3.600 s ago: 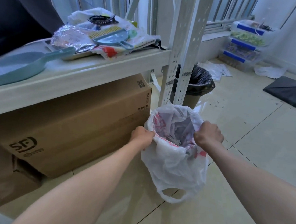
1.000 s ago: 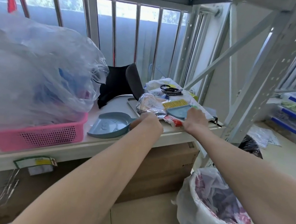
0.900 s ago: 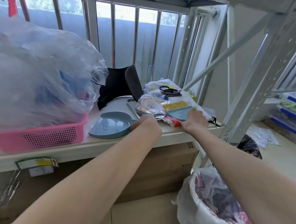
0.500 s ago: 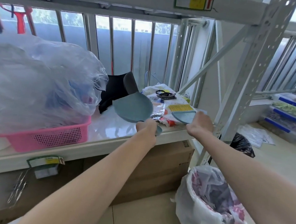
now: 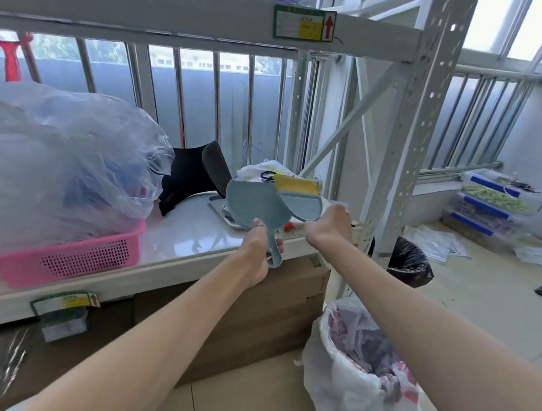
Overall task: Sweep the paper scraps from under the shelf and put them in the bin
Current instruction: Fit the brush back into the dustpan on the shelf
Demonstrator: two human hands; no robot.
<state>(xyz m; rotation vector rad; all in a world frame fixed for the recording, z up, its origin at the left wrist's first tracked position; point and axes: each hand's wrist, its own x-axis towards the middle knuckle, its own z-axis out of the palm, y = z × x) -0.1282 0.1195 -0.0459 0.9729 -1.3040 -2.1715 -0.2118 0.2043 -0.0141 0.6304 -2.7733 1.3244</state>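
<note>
Two hands point(image 5: 259, 254), one dustpan point(image 5: 252, 207), one brush point(image 5: 300, 198), two bins point(image 5: 362, 375), one pink basket point(image 5: 66, 261).

Your left hand point(image 5: 256, 254) grips the handle of a blue dustpan point(image 5: 252, 206), held up above the shelf point(image 5: 189, 233). Your right hand point(image 5: 329, 225) holds a small blue brush point(image 5: 300, 198) with yellow bristles, just beside and overlapping the dustpan. Below right, a bin point(image 5: 362, 375) lined with a white bag stands on the floor beside a cardboard box point(image 5: 272, 309). A pink basket point(image 5: 67, 257) sits on the shelf at left.
</note>
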